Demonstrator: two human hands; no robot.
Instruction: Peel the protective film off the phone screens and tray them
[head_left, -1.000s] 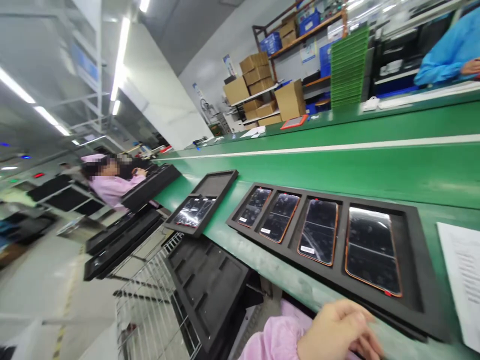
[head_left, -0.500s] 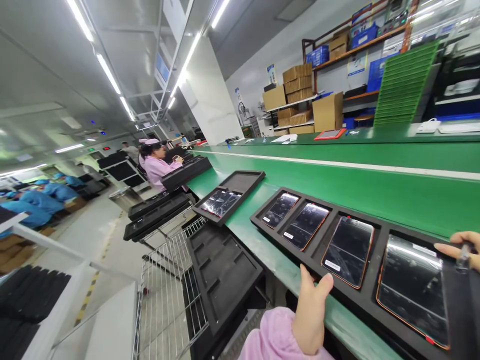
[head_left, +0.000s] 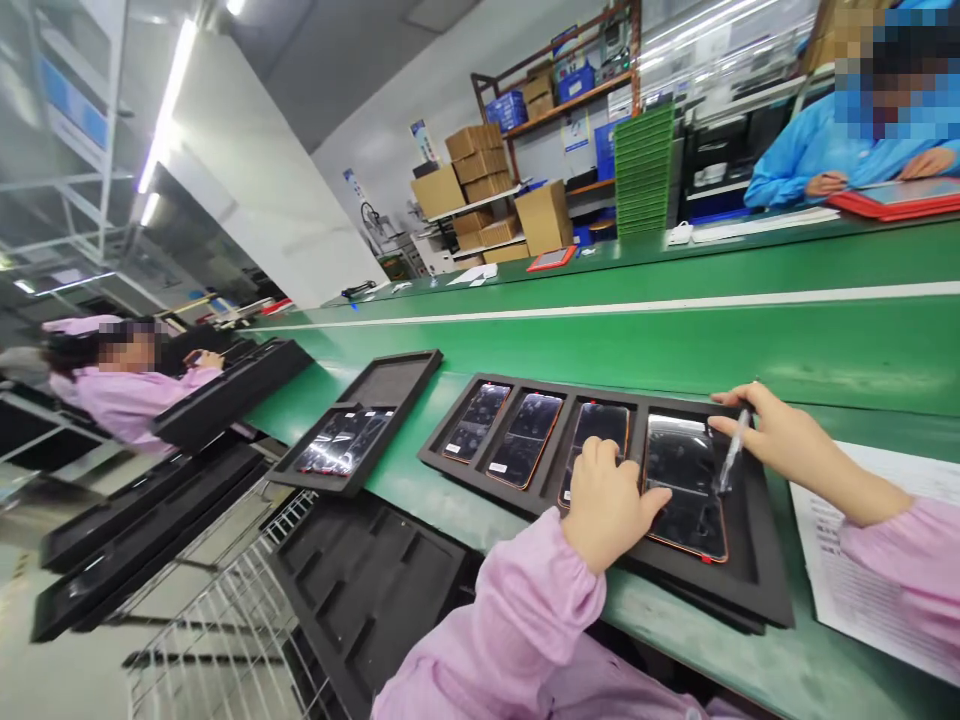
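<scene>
A black foam tray (head_left: 757, 560) lies on the green bench in front of me with several orange-edged phones in its slots. My left hand (head_left: 607, 505) rests over the third phone (head_left: 600, 425), fingers curled onto it and thumb stretched toward the rightmost phone (head_left: 686, 485). My right hand (head_left: 780, 440) reaches in from the right and pinches a thin clear pen (head_left: 731, 452), its tip down on the rightmost phone's screen. Two more phones (head_left: 502, 437) lie untouched in the left slots.
A second black tray (head_left: 401, 380) with phones sits further left, and empty trays are stacked on a wire cart (head_left: 225, 620) below the bench. A printed sheet (head_left: 862, 590) lies at my right. People in pink and blue sit along the green conveyor (head_left: 675, 330); boxes fill shelves behind.
My left hand has come up from the bench edge onto the third phone. My right hand has moved in over the rightmost phone with the pen. The view has swung right.
</scene>
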